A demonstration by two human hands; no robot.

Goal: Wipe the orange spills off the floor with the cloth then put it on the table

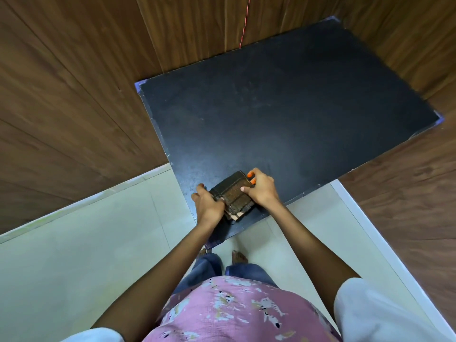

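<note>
Head view, the only one I had: the folded cloth (234, 196) was lying on the black table (271, 107), down at the table's 6 o'clock end and just inside the near edge. Both hands were on it. The left hand (208, 206) gripped the cloth's 9 o'clock side, fingers curled round the edge. The right hand (262, 191) pinched the 3 o'clock side, thumb on top and fingertips hooked over the far corner. So both were closed on the cloth, neither one relaxed.

I couldn't spot any orange on the bits of pale floor (74, 255) that showed, so my read was that the wiping was done and this was the put-down.

To do it well, I'd have nudged the cloth toward 12 o'clock first, because it sat close to the edge and one layer looked like it was poking out toward the rim. Then press it flat, let go with one hand at a time, and lift straight up so the folds don't drag open. A red cord (244, 28) hung against the wood panelling (74, 82) at 12 o'clock, well apart from all of it.
</note>
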